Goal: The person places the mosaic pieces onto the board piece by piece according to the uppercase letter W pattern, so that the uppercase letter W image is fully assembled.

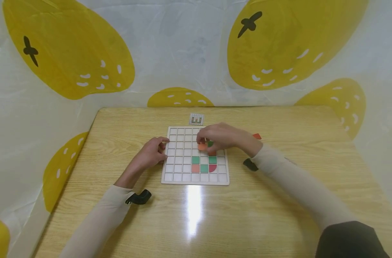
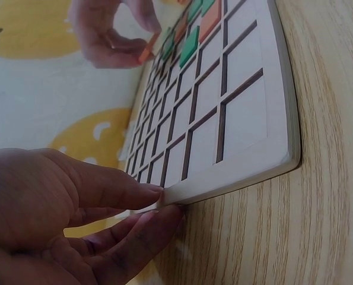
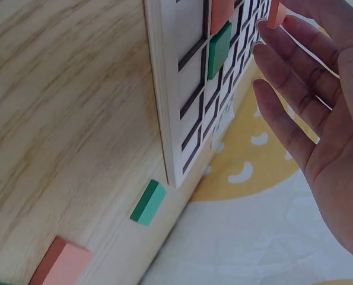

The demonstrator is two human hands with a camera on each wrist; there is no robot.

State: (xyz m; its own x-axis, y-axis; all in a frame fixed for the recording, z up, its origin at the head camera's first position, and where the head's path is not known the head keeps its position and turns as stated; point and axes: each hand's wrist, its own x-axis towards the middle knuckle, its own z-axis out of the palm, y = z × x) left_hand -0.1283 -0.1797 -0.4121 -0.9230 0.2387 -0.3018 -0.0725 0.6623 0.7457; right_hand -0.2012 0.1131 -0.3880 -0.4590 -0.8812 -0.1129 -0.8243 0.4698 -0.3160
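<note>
Left hand (image 1: 149,152), fingers (image 1: 161,139) spread, touches the left edge of the grid board (image 1: 178,177), with room on the worktop (image 1: 170,222) nearside; right hand (image 1: 221,135) pinches an orange tile (image 1: 202,147) above the grid; only the right wrist view shows a loose green tile (image 3: 148,202) just off a board corner

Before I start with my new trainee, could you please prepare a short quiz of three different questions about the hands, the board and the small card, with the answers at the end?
1. Multiple choice: what colour is the tile in the right hand? A) green B) orange C) white
2. True or false: the left hand touches the left edge of the board.
3. Short answer: where does the small patterned card lie?

Key: 1. B. 2. True. 3. On the table, beyond the board's far edge.
</note>
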